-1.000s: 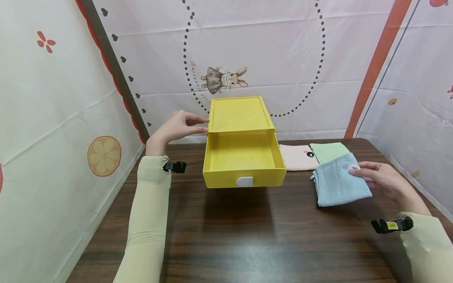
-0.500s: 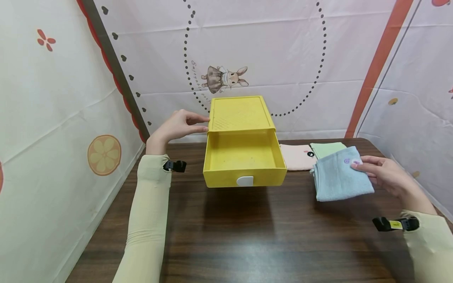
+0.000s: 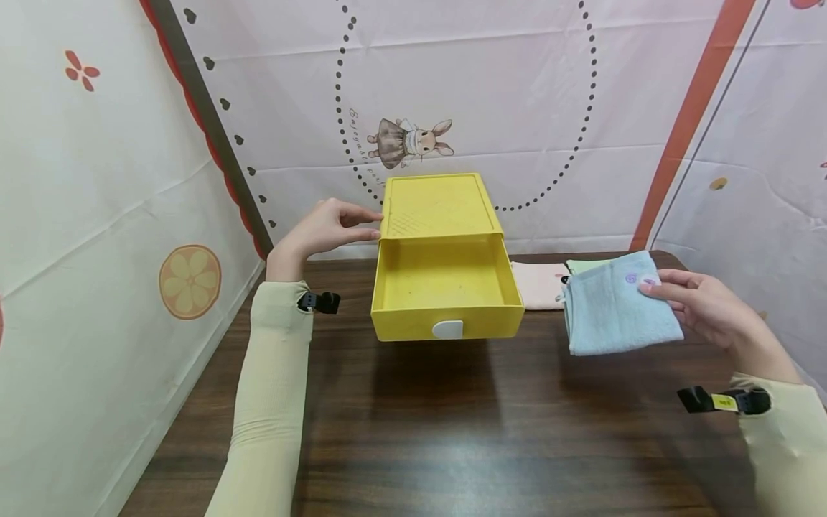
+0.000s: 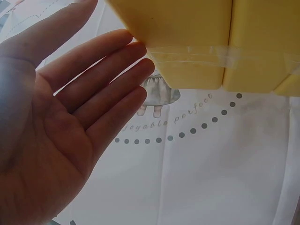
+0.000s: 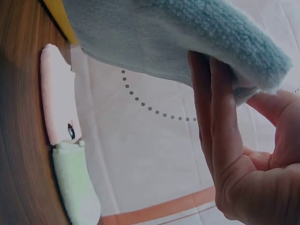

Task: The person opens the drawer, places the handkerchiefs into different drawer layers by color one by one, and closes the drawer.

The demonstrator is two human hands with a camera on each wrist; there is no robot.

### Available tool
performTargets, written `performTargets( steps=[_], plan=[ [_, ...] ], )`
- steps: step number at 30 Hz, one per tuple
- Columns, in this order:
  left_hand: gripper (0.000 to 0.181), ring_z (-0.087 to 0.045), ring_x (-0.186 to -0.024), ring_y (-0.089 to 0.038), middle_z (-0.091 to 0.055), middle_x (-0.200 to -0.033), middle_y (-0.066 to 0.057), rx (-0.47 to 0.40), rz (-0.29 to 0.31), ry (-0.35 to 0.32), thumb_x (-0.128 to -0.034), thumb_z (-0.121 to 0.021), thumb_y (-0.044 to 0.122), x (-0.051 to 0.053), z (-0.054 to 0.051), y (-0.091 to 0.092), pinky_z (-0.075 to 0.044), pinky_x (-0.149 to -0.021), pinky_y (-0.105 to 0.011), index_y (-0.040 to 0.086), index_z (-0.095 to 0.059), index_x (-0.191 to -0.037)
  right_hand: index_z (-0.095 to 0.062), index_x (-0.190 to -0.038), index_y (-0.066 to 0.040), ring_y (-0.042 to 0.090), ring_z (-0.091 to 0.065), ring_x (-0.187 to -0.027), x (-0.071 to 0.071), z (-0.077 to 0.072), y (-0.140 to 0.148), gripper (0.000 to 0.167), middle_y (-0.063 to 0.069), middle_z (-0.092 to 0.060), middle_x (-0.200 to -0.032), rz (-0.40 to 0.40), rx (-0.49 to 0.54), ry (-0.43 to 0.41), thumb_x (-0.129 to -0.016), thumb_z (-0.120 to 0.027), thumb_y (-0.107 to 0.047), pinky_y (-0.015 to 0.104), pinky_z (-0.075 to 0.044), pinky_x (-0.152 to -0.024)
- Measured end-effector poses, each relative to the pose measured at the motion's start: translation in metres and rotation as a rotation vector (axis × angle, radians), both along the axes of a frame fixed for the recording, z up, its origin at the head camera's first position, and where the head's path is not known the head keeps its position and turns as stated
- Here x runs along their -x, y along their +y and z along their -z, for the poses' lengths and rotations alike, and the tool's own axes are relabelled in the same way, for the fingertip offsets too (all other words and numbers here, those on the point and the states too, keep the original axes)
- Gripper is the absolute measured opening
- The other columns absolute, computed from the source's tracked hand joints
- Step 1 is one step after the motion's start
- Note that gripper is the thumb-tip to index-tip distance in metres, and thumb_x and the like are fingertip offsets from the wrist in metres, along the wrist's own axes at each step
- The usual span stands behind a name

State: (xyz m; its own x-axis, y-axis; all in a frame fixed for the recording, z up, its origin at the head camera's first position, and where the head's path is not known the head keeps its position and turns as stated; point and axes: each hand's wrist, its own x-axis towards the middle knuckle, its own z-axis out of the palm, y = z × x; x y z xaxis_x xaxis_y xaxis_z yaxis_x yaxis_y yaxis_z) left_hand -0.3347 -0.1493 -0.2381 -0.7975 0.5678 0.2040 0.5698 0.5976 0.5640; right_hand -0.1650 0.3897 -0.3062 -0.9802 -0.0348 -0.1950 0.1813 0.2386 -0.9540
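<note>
Fuzzy terry blue towel (image 3: 617, 309), smooth plastic yellow drawer box (image 3: 442, 206), glossy wood-grain table (image 3: 452, 431), fluffy pink cloth (image 5: 58, 98), fluffy green cloth (image 5: 75, 183), creased cloth-like backdrop (image 3: 491, 93)

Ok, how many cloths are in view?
3: a blue cloth in the right hand, a pink cloth beside the yellow box, and a green cloth next to the pink one. Others may be hidden.
</note>
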Motion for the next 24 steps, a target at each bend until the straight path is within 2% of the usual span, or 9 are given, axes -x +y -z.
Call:
performTargets(
  steps=[9, 17, 24],
  plan=[
    [0.048, -0.064, -0.101, -0.013, -0.068, -0.117, 0.000, -0.003, -0.003, 0.008, -0.0793, -0.072, 0.050, 0.000, 0.001, 0.000, -0.053, -0.086, -0.038, 0.024, -0.068, -0.119, -0.062, -0.100, -0.033, 0.016, -0.070, -0.071, 0.003, -0.010, -0.002, 0.017, -0.007, -0.069, -0.087, -0.009, 0.030, 0.029, -0.098, -0.052, -0.019, 0.029, -0.057, -0.064],
    [0.048, -0.064, -0.101, -0.013, -0.068, -0.117, 0.000, -0.003, -0.005, 0.004, -0.0794, -0.072, 0.049, -0.001, 0.001, 0.000, -0.053, -0.087, -0.039, 0.023, -0.068, -0.119, -0.066, -0.100, -0.030, 0.016, -0.069, -0.070, 0.005, -0.022, -0.002, 0.022, -0.003, -0.069, -0.088, -0.014, 0.129, 0.035, -0.098, -0.051, -0.014, 0.030, -0.058, -0.063],
    [0.048, -0.064, -0.100, -0.013, -0.068, -0.116, 0.000, -0.003, -0.006, 0.002, -0.0791, -0.072, 0.050, 0.000, 0.001, 0.000, -0.053, -0.086, -0.039, 0.023, -0.068, -0.119, -0.067, -0.104, -0.024, 0.018, -0.070, -0.069, 0.006, -0.031, -0.003, 0.023, 0.001, -0.070, -0.089, -0.051, 0.206, 0.052, -0.098, -0.049, -0.009, 0.031, -0.057, -0.062]
  ],
)
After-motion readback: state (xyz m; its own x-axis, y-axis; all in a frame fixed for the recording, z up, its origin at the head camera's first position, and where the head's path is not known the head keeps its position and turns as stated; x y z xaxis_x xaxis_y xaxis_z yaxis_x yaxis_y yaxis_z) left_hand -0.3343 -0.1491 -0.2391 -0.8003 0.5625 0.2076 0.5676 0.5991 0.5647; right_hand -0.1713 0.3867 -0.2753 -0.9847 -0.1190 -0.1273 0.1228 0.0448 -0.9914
